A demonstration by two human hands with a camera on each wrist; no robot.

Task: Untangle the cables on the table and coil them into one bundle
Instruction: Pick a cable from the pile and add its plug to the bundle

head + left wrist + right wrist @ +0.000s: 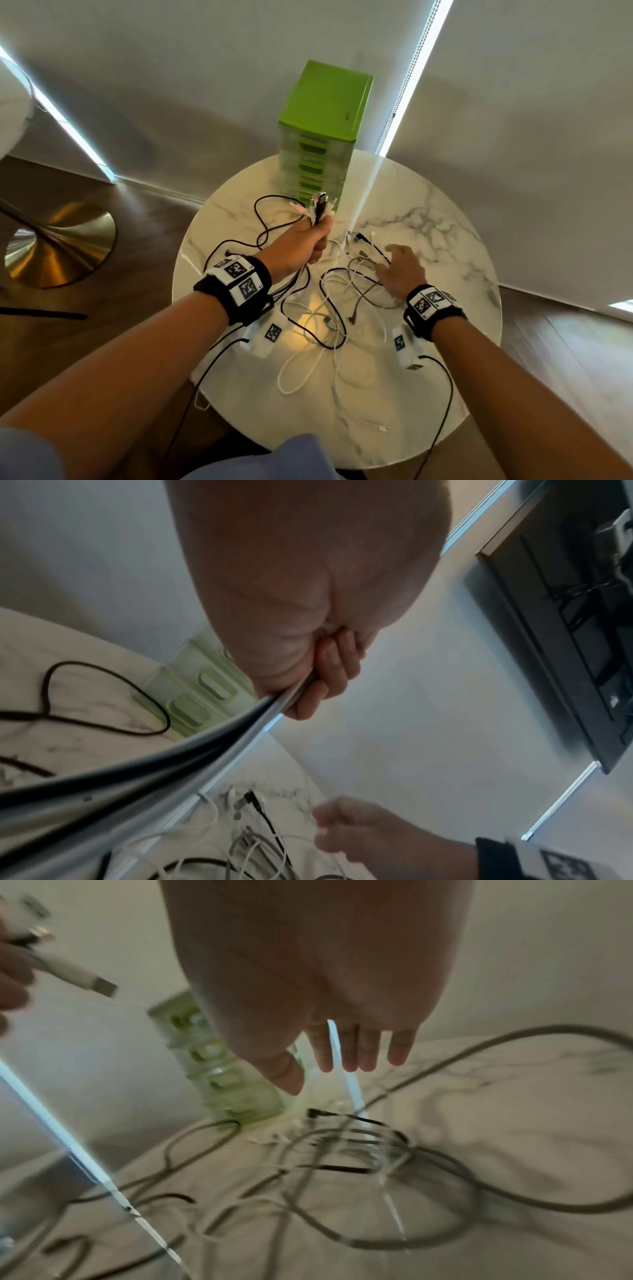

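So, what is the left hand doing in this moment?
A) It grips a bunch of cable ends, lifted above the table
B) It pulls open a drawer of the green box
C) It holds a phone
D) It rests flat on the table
A: the left hand has its fingers curled round the cable ends, whose plugs stick out above the fist.

No legible text appears. Black-and-white square code markers stand on both wristbands (236,279) and on two small white boxes (263,337) on the table; a red mark on the green drawer unit (347,117) is unreadable.
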